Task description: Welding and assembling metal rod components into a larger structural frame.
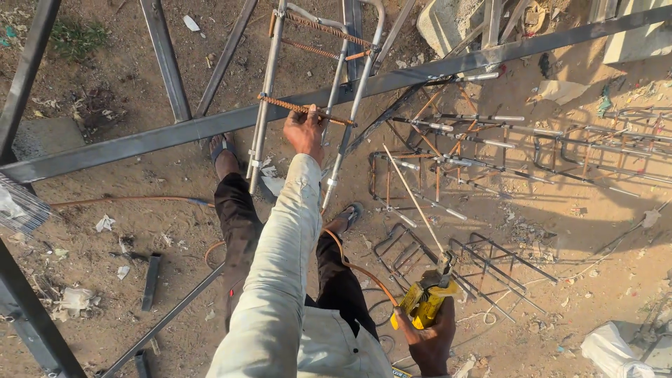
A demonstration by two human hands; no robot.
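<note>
Hand [305,131] on ribbed rusty rebar [301,109]

Rusty ribbed rebar rung [306,110], matt

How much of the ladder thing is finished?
Done: two rusty rungs near the top of the metal frame sit across its rails. In hand: the left hand steadies a third rung; the right hand holds a yellow electrode holder. Left: the lower rails show no rungs.
</note>
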